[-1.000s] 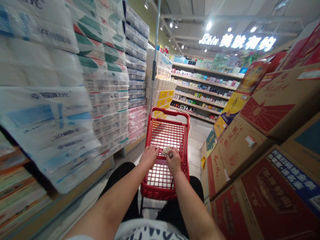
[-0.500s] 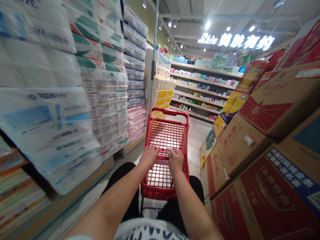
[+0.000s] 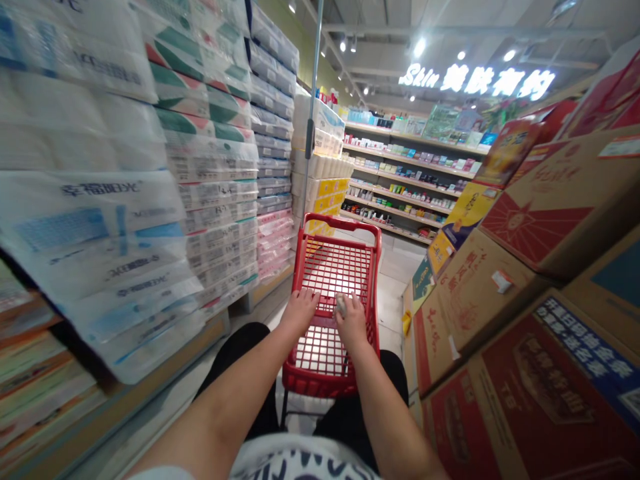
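The left hand point(image 3: 301, 312) lay with fingers loosely outstretched on the red shopping cart point(image 3: 324, 322). Beside it, the right hand point(image 3: 353, 325) had partly curled fingers grasping a small pale wad point(image 3: 341, 305) at the thumb side. The cart's lattice spread beneath both sets of fingers.

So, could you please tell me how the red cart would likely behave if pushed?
The red cart would probably feel stiff, since its moulded-looking sides hold straight edges. Its open lattice suggests it may be fairly light for its size.
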Action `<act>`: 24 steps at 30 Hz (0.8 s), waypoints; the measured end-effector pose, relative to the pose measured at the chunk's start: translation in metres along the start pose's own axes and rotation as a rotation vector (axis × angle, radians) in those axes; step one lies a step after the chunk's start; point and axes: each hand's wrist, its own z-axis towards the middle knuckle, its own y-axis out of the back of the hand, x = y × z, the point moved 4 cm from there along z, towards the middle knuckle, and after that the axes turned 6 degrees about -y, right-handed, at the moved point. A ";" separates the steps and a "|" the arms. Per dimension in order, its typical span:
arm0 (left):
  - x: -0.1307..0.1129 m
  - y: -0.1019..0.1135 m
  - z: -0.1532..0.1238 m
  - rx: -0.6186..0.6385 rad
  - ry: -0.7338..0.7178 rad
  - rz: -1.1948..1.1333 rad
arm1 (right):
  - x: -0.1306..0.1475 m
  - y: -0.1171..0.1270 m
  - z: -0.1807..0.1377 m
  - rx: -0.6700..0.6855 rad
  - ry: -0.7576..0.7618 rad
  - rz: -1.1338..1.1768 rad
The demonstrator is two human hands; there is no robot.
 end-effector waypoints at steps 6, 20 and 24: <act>0.002 0.001 0.000 -0.023 0.002 -0.013 | -0.009 0.002 -0.004 0.140 0.146 0.040; 0.003 0.007 -0.001 0.011 -0.009 -0.009 | 0.006 0.006 -0.004 0.040 0.062 0.101; 0.003 0.006 -0.003 0.006 0.001 -0.025 | -0.001 0.006 -0.002 0.127 0.090 0.138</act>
